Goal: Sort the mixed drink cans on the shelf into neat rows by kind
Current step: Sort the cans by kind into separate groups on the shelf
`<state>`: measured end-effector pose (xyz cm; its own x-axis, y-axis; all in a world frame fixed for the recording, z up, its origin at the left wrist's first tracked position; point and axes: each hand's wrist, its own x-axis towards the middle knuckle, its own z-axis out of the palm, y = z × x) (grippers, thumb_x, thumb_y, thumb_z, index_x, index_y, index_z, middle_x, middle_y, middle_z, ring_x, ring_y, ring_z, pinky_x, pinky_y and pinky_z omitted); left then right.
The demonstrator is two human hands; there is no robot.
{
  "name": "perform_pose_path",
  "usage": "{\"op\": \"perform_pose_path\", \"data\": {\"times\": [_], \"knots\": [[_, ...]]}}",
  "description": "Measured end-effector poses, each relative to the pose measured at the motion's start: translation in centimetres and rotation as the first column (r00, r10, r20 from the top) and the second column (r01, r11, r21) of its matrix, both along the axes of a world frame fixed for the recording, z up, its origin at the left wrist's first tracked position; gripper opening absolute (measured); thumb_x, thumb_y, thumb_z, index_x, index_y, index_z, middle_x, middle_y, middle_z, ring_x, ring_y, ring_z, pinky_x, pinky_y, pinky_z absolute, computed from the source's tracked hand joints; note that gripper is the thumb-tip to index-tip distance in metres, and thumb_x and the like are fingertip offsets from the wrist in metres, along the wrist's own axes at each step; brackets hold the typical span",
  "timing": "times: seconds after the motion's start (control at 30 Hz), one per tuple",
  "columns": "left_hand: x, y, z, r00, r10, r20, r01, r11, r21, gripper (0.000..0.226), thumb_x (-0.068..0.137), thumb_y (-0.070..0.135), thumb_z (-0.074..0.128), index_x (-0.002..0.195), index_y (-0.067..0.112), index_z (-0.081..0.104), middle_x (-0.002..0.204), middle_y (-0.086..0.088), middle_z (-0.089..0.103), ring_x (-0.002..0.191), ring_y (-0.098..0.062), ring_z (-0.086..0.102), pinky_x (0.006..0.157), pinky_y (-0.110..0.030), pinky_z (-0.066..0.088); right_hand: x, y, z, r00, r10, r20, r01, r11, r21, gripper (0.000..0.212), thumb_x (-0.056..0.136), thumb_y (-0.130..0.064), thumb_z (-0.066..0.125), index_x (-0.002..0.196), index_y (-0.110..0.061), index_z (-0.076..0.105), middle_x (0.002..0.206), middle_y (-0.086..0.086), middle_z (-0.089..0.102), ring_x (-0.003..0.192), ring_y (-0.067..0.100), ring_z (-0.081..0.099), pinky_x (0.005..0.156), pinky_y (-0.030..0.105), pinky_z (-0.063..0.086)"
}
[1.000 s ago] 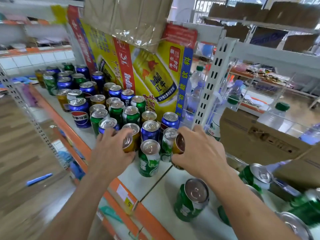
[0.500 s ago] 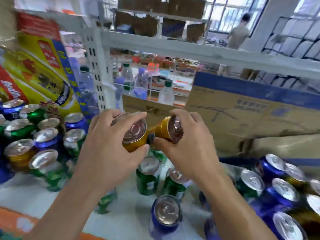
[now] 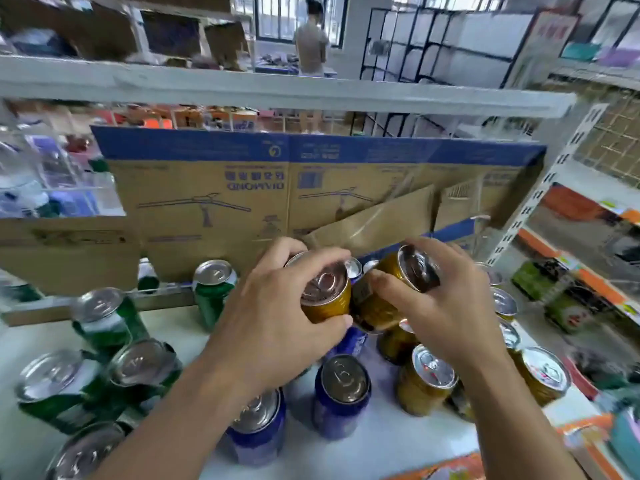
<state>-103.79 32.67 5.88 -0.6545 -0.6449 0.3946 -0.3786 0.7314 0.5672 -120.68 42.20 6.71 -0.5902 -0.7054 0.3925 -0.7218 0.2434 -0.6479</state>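
Note:
My left hand [image 3: 273, 327] grips a gold can [image 3: 325, 292] by its side, held above the white shelf [image 3: 391, 441]. My right hand [image 3: 446, 303] holds a second gold can [image 3: 391, 289], tilted, its top facing me; the two cans touch. Below them stand blue cans [image 3: 341, 396] in the middle, more gold cans [image 3: 424, 381] to the right and green cans [image 3: 104, 320] to the left. All cans on the shelf stand upright with silver tops.
Flattened cardboard boxes [image 3: 207, 192] line the back of the shelf. A white shelf board [image 3: 277, 90] runs overhead and a perforated upright [image 3: 533, 199] stands at the right. Another orange-edged shelf [image 3: 588, 271] lies beyond. A person [image 3: 311, 39] stands far back.
Both hands lifted a gold can each from the left cluster and carried them rightward; the view swung from the left shelf bay to this bay with blue and gold cans.

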Motion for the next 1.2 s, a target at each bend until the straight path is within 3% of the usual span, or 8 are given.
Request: {"op": "perform_pose_path", "data": {"times": [0.13,0.27,0.4,0.53,0.63,0.83,1.03,1.2], "knots": [[-3.3,1.4,0.0,0.989,-0.147,0.004,0.146,0.987,0.065,0.064,0.06,0.046,0.075,0.116,0.06,0.049,0.107,0.023,0.044,0.1,0.001,0.05,0.081,-0.016,0.041,-3.3,3.9,0.2,0.992,0.083,0.091,-0.092,0.99,0.103,0.017,0.062,-0.05,0.076,0.073,-0.042,0.067,0.077,-0.008,0.064,0.07,0.01,0.058,0.063,0.029,0.047],[-6.2,2.3,-0.6,0.961,-0.269,0.059,0.258,0.953,0.158,0.062,0.058,0.05,0.071,0.114,0.061,0.049,0.107,0.026,0.044,0.102,0.005,0.05,0.079,-0.013,0.042,-4.8,6.6,-0.9,0.976,0.175,0.129,-0.21,0.907,0.366,0.042,0.055,-0.057,0.066,0.078,-0.022,0.066,0.072,0.0,0.063,0.066,0.016,0.059,0.061,0.046,0.05],[-8.4,3.1,-2.3,0.927,-0.317,0.202,0.282,0.941,0.186,0.063,0.064,0.048,0.075,0.115,0.061,0.039,0.106,0.023,0.041,0.104,0.0,0.044,0.085,-0.025,0.045,-5.0,8.3,-2.6,0.985,0.146,0.089,-0.171,0.831,0.529,0.048,0.051,-0.062,0.067,0.08,-0.025,0.06,0.072,-0.008,0.058,0.067,0.011,0.056,0.059,0.038,0.049],[-9.1,3.1,-4.7,0.881,-0.26,0.395,0.237,0.966,0.106,0.068,0.07,0.048,0.07,0.128,0.055,0.035,0.111,0.018,0.038,0.109,-0.006,0.04,0.091,-0.032,0.044,-4.3,8.8,-4.4,0.99,0.139,0.012,-0.114,0.756,0.645,0.064,0.053,-0.065,0.066,0.108,-0.037,0.05,0.105,-0.013,0.053,0.098,0.014,0.057,0.075,0.033,0.051],[-9.2,3.3,-6.2,0.84,-0.215,0.499,0.24,0.971,0.014,0.075,0.076,0.046,0.068,0.141,0.048,0.029,0.131,0.017,0.037,0.122,-0.008,0.03,0.1,-0.027,0.034,-3.2,8.5,-5.3,0.988,0.156,0.008,-0.115,0.692,0.713,0.077,0.061,-0.062,0.069,0.127,-0.036,0.04,0.125,-0.012,0.038,0.11,0.019,0.056,0.079,0.033,0.049],[-9.7,3.6,-6.7,0.812,-0.086,0.577,0.208,0.967,-0.149,0.076,0.081,0.044,0.065,0.145,0.041,0.023,0.146,0.02,0.033,0.132,-0.013,0.023,0.107,-0.032,0.021,-0.9,7.6,-6.9,0.984,0.178,0.024,-0.136,0.65,0.747,0.069,0.074,-0.05,0.07,0.128,-0.029,0.034,0.129,-0.002,0.023,0.107,0.028,0.059,0.079,0.034,0.045],[-8.6,2.2,-6.0,0.893,-0.165,0.418,0.186,0.982,-0.011,0.057,0.085,0.043,0.063,0.138,0.042,0.042,0.133,0.019,0.04,0.125,-0.006,0.029,0.107,-0.026,0.026,0.7,6.9,-7.6,0.989,0.144,0.039,-0.126,0.661,0.739,0.066,0.078,-0.049,0.069,0.126,-0.035,0.026,0.123,-0.001,0.018,0.109,0.027,0.058,0.071,0.032,0.036],[-8.3,-0.8,-6.0,0.837,0.02,0.547,0.013,0.998,-0.056,0.071,0.09,0.049,0.054,0.15,0.037,0.019,0.148,0.008,0.033,0.135,-0.018,0.028,0.108,-0.036,0.028,0.7,6.6,-6.3,0.99,0.125,0.059,-0.124,0.619,0.775,0.075,0.074,-0.058,0.071,0.125,-0.031,0.023,0.116,-0.003,0.02,0.108,0.028,0.059,0.069,0.031,0.036]]}}
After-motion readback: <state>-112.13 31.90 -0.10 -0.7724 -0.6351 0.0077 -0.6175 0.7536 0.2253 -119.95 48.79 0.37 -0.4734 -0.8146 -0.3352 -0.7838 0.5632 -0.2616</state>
